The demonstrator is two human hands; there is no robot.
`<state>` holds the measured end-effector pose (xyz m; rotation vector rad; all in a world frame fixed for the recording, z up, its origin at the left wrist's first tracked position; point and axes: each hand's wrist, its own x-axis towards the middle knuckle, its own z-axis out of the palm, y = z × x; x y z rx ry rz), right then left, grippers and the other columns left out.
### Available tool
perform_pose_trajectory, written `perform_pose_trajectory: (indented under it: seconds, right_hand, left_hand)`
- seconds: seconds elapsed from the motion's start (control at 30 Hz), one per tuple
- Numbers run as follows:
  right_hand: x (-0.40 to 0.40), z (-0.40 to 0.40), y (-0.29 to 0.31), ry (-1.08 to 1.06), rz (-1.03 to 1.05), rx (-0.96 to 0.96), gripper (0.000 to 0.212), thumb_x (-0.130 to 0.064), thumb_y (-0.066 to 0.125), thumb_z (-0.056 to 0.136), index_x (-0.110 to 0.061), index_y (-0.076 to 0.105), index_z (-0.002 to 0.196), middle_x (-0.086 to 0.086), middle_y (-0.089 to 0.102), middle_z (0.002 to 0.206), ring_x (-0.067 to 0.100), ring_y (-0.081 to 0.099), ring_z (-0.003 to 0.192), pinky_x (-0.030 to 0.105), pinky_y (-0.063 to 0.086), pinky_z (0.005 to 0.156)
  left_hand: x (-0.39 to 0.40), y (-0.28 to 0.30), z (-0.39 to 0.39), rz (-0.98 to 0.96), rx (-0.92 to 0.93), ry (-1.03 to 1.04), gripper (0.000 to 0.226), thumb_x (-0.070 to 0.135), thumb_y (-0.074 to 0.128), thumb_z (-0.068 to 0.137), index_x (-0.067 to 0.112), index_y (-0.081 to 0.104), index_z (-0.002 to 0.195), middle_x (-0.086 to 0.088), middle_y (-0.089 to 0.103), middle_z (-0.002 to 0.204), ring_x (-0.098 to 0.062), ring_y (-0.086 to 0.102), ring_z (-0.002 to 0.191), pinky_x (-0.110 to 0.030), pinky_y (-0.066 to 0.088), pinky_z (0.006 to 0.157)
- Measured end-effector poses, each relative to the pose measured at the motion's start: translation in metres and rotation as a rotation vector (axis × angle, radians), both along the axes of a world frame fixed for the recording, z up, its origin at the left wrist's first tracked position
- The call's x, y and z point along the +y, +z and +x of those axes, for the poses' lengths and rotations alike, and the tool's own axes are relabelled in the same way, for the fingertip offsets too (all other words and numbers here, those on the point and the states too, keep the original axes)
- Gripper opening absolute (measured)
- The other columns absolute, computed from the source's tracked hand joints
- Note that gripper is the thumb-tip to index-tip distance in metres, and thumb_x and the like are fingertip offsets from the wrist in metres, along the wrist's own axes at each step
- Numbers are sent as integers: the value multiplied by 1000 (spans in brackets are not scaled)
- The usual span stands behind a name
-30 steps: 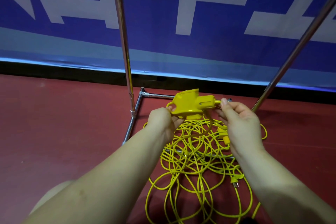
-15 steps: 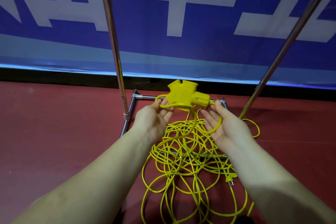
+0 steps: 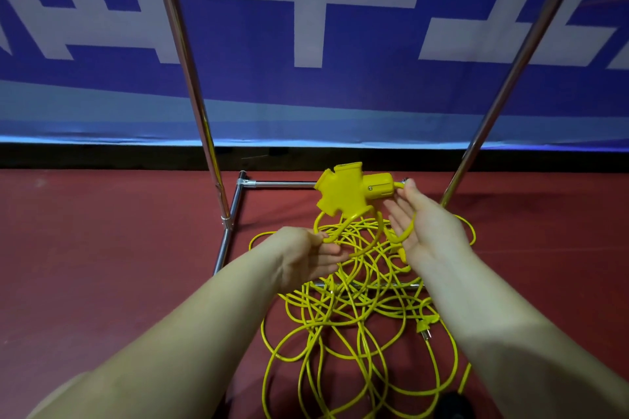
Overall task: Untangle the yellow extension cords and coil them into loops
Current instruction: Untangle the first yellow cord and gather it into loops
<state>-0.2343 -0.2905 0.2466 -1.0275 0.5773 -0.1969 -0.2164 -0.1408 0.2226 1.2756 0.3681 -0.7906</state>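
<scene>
Dropped lower now, left hand (image 3: 306, 253) pinches yellow cord loop (image 3: 335, 235); right hand (image 3: 430, 231), palm open, cradles cord below yellow three-way socket block (image 3: 350, 192), finding its run.

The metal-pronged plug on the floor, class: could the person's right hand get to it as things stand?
Probably yes. The plug lies exposed on top of the cord pile, just inside the right forearm, with nothing covering it. The right hand has a cord loop draped across its open palm, so it would need to shed that first.
</scene>
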Motion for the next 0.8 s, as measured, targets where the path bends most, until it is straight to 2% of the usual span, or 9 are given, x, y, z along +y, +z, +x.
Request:
perform_pose_trajectory:
  seconds: [0.1, 0.17, 0.3, 0.43, 0.5, 0.6, 0.67, 0.73, 0.8]
  right_hand:
    - [2, -3, 3, 37, 120, 29, 19, -28, 48, 95, -11, 58, 95, 6, 58, 128, 15, 58, 110, 23, 41, 89]
    - [2, -4, 8, 30, 211, 38, 19, -27, 48, 96, -13, 57, 87, 5, 62, 122, 18, 55, 119, 25, 39, 91]
    - [0, -6, 13, -30, 295, 41, 23, -26, 49, 96, -9, 56, 82, 9, 58, 128, 21, 54, 121, 26, 42, 88]
    - [-14, -2, 19, -109, 339, -4, 23, -25, 51, 94, -7, 55, 80, 10, 56, 129, 20, 57, 117, 25, 52, 75]
    - [-26, 0, 23, -138, 250, -66, 19, -25, 50, 95, -9, 54, 84, 9, 56, 128, 18, 62, 106, 24, 54, 73]
    - [-32, -1, 20, -114, -27, -100, 12, -19, 52, 94, -12, 53, 85, 5, 63, 100, 19, 64, 97, 24, 54, 69]
    - [-29, -2, 15, -105, -119, -92, 13, -16, 52, 94, -13, 51, 81, 4, 63, 89, 24, 62, 105, 26, 55, 70]
    - [-27, -2, 10, -83, -123, -37, 13, -17, 53, 94, -12, 51, 82, 6, 64, 93, 27, 61, 107, 24, 56, 64]
    - [-26, -1, 7, -41, -70, 50, 15, -17, 52, 94, -10, 51, 82, 14, 62, 114, 28, 59, 111, 22, 56, 59]
  left_hand:
    - [-1, 0, -1, 54, 8, -47, 24, 9, 28, 103, 13, 44, 86, -4, 61, 63, -29, 66, 98, -28, 52, 63]
    - [1, 2, 2, 69, 8, -23, 23, 9, 27, 103, 12, 44, 88, -7, 55, 72, -34, 60, 110, -35, 50, 75]
    - [7, 6, 9, 44, 44, -38, 22, 10, 25, 103, 10, 43, 91, -6, 54, 73, -23, 62, 73, -35, 51, 69]
    - [8, -3, 7, 156, 39, -39, 31, 7, 20, 102, 7, 41, 79, -8, 55, 68, -22, 59, 65, -37, 48, 70]
    - [13, -9, 11, 208, 2, 49, 30, 4, 21, 100, 7, 41, 77, -9, 60, 57, -22, 60, 54, -34, 51, 57]
    - [19, -9, 15, 205, -98, 142, 26, 7, 33, 101, 5, 48, 80, -10, 60, 71, -21, 57, 60, -27, 51, 43]
    - [18, -5, 14, 224, -159, 155, 27, 8, 37, 100, 6, 50, 77, -9, 59, 74, -19, 54, 61, -28, 51, 49]
    - [18, -1, 13, 234, -148, 164, 25, 4, 37, 99, 8, 49, 77, -8, 58, 74, -16, 54, 57, -29, 48, 55]
    - [19, -4, 17, 372, -230, 152, 17, 2, 42, 96, 6, 57, 90, -11, 59, 83, -15, 59, 58, -28, 48, 58]
